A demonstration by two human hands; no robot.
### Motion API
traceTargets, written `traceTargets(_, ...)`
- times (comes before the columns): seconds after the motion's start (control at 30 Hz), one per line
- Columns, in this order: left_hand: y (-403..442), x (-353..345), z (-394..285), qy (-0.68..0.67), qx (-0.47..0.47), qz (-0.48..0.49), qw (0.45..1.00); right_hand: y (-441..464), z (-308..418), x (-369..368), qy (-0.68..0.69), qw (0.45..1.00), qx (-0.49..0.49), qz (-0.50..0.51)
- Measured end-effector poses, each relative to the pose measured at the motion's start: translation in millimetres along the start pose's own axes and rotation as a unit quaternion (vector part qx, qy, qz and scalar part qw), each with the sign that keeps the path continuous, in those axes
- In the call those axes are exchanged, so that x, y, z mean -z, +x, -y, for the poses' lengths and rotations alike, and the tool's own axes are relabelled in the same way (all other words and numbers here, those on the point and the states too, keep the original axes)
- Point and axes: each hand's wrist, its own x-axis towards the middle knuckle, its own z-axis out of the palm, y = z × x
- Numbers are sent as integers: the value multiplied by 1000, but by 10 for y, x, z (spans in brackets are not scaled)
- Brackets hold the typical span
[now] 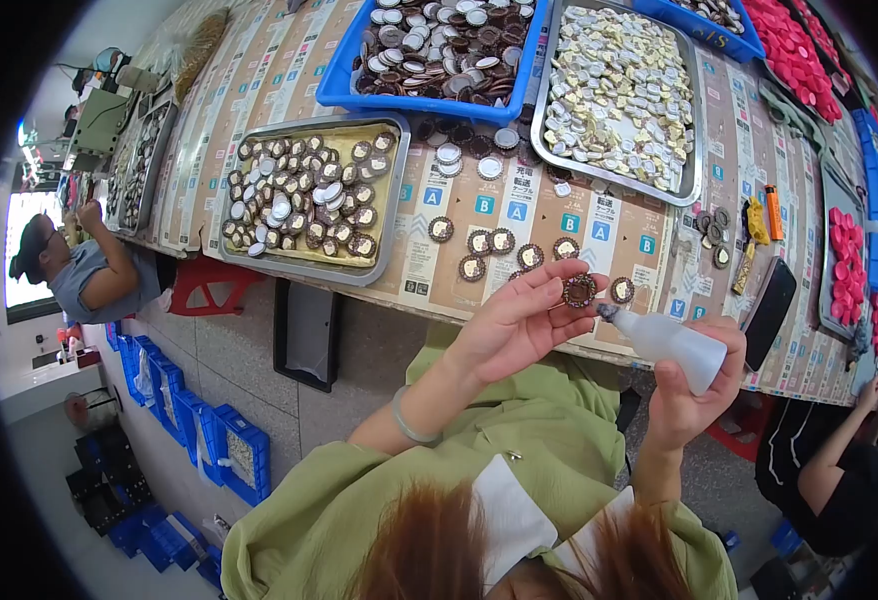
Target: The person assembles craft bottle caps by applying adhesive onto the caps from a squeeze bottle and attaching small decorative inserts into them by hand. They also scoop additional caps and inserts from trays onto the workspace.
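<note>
My left hand pinches a small round dark brown piece with a beaded edge by its rim, above the table's front edge. In my right hand is a white squeeze bottle, tilted so that its dark-smeared nozzle points at the round piece, close beside it. Whether the nozzle touches the piece, I cannot tell. Several similar brown discs with pale centres, such as one disc, lie on the table just beyond my hands. Another disc lies right of the held piece.
A metal tray of discs stands left, a blue bin behind, and a tray of cream and gold pieces back right. A phone and an orange lighter-like item lie right. People sit at far left and right.
</note>
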Motion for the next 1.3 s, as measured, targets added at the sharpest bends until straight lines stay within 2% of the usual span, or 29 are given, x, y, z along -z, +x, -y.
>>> traceTargets(0.5, -27, -6, 12, 32, -4, -14, 999, 12, 6, 19, -47, 998, 20, 26)
traceTargets(0.7, -23, 9, 21, -5, 13, 4, 1000, 26, 8, 14, -58, 998, 13, -2)
traceTargets(1.3, -19, 22, 24, -17, 12, -9, 1000, 24, -29, 40, -71, 996, 28, 37)
